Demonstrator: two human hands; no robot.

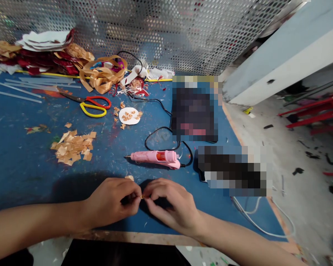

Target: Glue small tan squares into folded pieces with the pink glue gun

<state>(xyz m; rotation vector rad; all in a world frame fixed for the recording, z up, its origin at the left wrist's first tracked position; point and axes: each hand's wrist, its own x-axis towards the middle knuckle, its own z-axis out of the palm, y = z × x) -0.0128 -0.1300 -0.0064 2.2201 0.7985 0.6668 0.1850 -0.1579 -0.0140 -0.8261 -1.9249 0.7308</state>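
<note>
Near the table's front edge, my left hand (113,199) and my right hand (172,205) meet fingertip to fingertip. Both pinch one tiny tan piece (142,197) between them, mostly covered by the fingers. Just beyond them lies a single tan scrap (129,177). A pink glue gun (155,158) rests on its side above the hands, nozzle to the left. To the left is a pile of tan ribbon squares (73,147). Farther back, a white oval disc (129,116) carries several crumpled tan bits, with more beside it.
Scissors (96,105) with red and yellow handles, glue sticks (44,84) and a ribbon coil (102,75) lie at the back left. Blurred dark objects and a white cable (255,221) are at the right. Perforated metal (144,33) stands behind the blue table (22,159).
</note>
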